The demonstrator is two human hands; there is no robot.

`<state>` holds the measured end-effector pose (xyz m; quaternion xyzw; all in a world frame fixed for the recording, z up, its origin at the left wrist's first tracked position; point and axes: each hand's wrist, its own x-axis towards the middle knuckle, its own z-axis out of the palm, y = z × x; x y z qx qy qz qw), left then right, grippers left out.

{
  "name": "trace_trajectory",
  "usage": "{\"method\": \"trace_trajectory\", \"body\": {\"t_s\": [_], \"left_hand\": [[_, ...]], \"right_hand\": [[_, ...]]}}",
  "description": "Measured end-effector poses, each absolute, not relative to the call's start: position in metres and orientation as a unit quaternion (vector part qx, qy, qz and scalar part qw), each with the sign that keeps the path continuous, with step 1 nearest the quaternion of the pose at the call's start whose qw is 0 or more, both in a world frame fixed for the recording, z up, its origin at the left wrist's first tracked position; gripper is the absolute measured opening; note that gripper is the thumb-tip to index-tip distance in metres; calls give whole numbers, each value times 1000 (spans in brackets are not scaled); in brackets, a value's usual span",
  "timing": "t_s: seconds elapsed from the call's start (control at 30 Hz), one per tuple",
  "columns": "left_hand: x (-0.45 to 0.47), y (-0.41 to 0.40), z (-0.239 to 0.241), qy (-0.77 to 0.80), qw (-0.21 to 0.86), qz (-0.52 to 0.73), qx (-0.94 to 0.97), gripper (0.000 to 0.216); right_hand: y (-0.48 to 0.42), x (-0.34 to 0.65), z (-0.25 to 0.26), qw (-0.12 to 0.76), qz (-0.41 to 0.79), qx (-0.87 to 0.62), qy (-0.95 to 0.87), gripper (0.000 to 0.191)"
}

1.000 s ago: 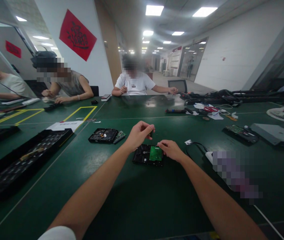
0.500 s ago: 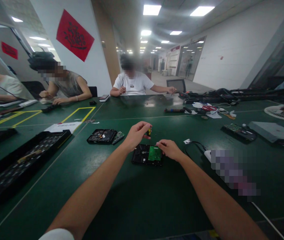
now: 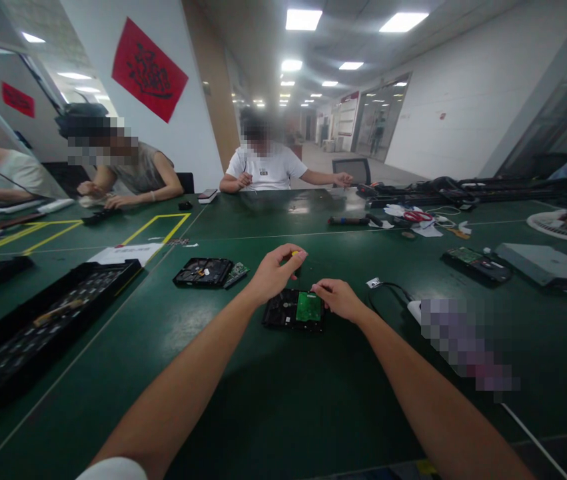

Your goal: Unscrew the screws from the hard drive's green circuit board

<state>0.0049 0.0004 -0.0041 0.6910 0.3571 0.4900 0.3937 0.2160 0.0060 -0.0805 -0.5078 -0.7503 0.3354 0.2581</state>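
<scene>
A black hard drive (image 3: 277, 315) with a green circuit board (image 3: 309, 308) lies flat on the table before me. Over its far edge, my left hand (image 3: 274, 270) is closed around a small screwdriver (image 3: 296, 254) with a yellow and black handle; its shaft is hard to make out. The fingertips of my right hand (image 3: 339, 298) are pinched together at the drive's far right corner, by the board. Whatever those fingers may hold is too small to tell.
Left of the drive lie another opened hard drive (image 3: 202, 272), a loose circuit board (image 3: 236, 272) and a long black tray (image 3: 63, 313). On the right are a power strip (image 3: 414, 308) with a cable, another drive (image 3: 478, 264) and a grey box (image 3: 548, 263). Several people sit across the table.
My left hand has turned slightly around the screwdriver, and its fingers now cover more of the handle. My right hand and the hard drive have stayed in place.
</scene>
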Motion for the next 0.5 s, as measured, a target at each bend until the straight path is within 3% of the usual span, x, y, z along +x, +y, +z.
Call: {"method": "trace_trajectory", "body": {"t_s": [0.5], "left_hand": [[2, 2, -6, 289, 542, 499, 612, 31]], "right_hand": [[7, 216, -81, 254, 343, -507, -749, 40]]}}
